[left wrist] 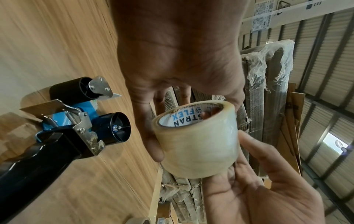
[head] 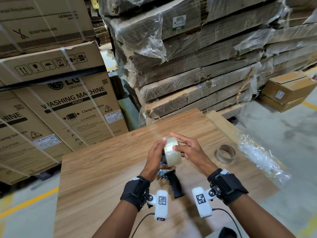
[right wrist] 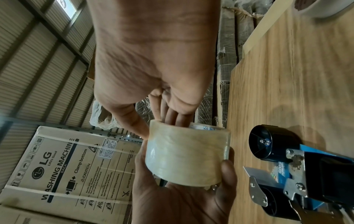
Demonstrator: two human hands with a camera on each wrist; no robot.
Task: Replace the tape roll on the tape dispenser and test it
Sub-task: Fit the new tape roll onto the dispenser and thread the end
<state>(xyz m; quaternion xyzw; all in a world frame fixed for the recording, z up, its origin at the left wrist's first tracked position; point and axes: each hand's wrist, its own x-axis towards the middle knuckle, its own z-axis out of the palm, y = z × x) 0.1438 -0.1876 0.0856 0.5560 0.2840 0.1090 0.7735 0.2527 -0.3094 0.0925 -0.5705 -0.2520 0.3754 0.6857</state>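
Note:
A full roll of clear tape (head: 172,152) is held up over the wooden table (head: 103,169). My left hand (head: 158,152) grips it from the left, fingers curled round its far side. My right hand (head: 181,145) touches it from the right, thumb on the outer tape surface, fingers stretched out straight. The roll (left wrist: 199,144) shows a white printed core. Below the hands the tape dispenser (head: 171,182), blue and metal with a black handle, lies on the table. Its black hub (left wrist: 114,127) is bare. In the right wrist view the roll (right wrist: 185,153) hangs left of the dispenser (right wrist: 298,174).
An empty brown tape core (head: 225,153) stands on the table to the right, with crumpled clear plastic wrap (head: 260,157) beyond it. Washing-machine cartons (head: 68,107) are stacked at the left and wrapped flat cardboard (head: 197,66) rises behind the table.

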